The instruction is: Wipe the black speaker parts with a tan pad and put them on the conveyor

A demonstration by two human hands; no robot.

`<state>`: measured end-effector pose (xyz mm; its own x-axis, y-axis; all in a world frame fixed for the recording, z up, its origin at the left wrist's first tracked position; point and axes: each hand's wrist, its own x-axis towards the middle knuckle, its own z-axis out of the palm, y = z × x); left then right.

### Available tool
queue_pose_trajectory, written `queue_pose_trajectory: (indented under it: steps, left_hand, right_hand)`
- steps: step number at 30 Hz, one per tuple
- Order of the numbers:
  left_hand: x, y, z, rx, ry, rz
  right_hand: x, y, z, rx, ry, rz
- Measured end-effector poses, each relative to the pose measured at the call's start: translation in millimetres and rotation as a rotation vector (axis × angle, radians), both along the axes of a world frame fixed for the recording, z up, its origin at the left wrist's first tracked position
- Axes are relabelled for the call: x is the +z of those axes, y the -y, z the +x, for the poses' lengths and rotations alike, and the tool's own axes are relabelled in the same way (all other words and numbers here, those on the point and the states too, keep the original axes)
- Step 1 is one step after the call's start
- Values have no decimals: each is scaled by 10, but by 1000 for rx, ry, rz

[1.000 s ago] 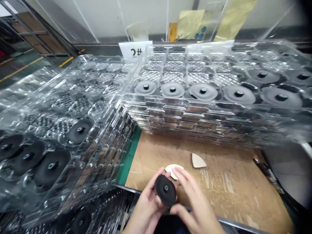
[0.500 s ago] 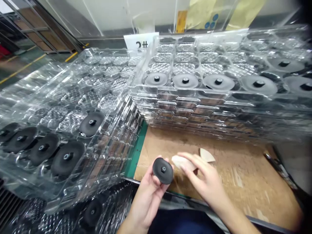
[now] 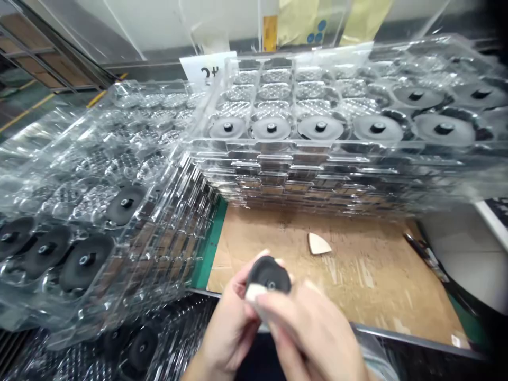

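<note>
A round black disc (image 3: 265, 268) with a small hub in its middle is held in my left hand (image 3: 226, 325), fingers and thumb around its rim. My right hand (image 3: 313, 328), blurred by motion, is closed on a white pad (image 3: 255, 291). That pad touches or overlaps the disc's near left edge; most of it is hidden under my fingers. Beyond my hands, a cream wedge-shaped piece (image 3: 318, 244) with a dark edge lies on the cardboard sheet (image 3: 246, 238).
Stacked clear plastic trays (image 3: 278, 159) rise behind the cardboard, with black discs in the top tray's front pockets. Another tray stack (image 3: 130, 233) stands at the left, also holding discs. A dark pen-like tool (image 3: 426, 254) lies at the right edge.
My right hand has moved left and down, bringing the white pad from beside the disc onto its near edge. The left hand still holds the disc. The view has shifted right.
</note>
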<state>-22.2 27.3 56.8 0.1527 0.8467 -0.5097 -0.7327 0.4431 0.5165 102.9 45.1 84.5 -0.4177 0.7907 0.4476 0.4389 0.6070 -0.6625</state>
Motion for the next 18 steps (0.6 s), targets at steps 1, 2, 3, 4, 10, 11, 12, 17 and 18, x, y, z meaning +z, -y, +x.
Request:
queue_pose_trajectory:
  steps: [1, 2, 3, 4, 10, 11, 12, 17, 18]
  left_hand:
    - [12, -5, -4, 5, -12, -11]
    - [26, -9, 3, 0, -24, -23]
    - [43, -11, 22, -12, -32, -29]
    - [65, -14, 51, -38, -33, -30]
    - [196, -32, 146, -95, -37, -73]
    - [200, -33, 137, -108, -21, -70]
    - [200, -34, 130, -122, -1, -64]
    - [232, -67, 133, -83, 55, 9]
    - [245, -78, 133, -70, 50, 32]
  right_hand:
    - [-4, 22, 17, 19, 7, -4]
    - [-1, 30, 29, 26, 4, -13]
    - [10, 21, 36, 7, -8, -26]
    - [26, -1, 39, -35, -22, -38]
    - [57, 27, 203, 39, 2, 59]
    - [46, 77, 265, 45, 30, 34]
    - [41, 125, 325, 8, 62, 1]
    - [134, 207, 462, -217, 165, 10]
    - [154, 193, 461, -198, 162, 12]
